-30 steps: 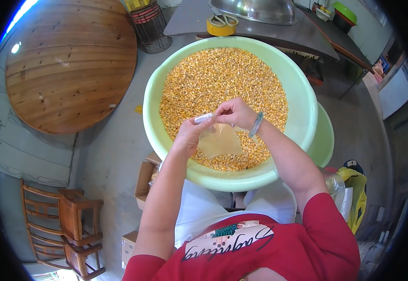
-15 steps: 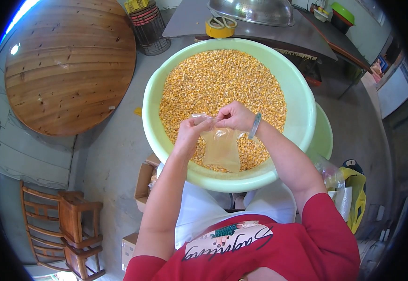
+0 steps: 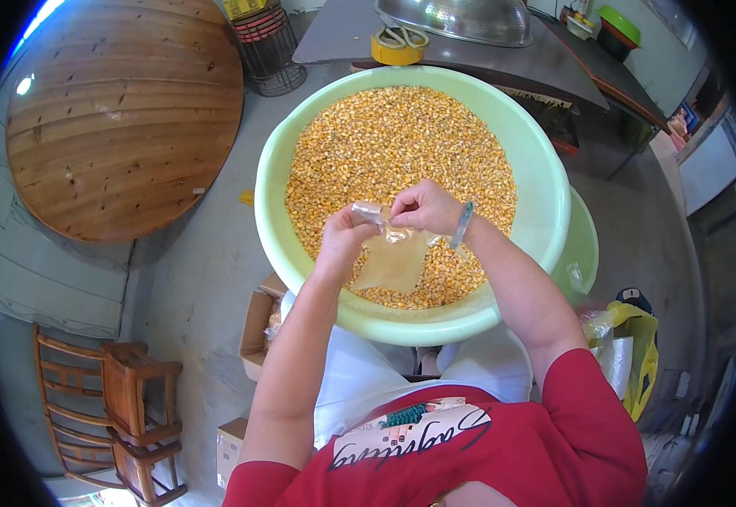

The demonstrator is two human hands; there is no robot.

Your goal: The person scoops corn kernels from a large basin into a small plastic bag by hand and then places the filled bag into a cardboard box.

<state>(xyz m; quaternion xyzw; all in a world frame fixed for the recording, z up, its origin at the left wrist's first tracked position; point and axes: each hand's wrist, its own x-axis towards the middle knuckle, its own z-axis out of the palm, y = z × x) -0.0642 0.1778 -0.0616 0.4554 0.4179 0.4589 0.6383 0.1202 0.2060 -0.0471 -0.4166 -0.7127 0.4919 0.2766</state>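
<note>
Left grip [image 3: 344,239], right grip [image 3: 428,208], pinched clear bag [image 3: 390,267], glossy

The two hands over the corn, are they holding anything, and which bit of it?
Yes, a see-through plastic bag. The left hand and right hand both pinch its upper end, above the corn.

Household workroom, it seems
Wooden chairs [image 3: 124,393], a round tabletop [image 3: 123,118], corn [image 3: 401,144] in a tub [image 3: 545,207], a colander [image 3: 465,21] back from the surface's [image 3: 342,38] near edge.
</note>
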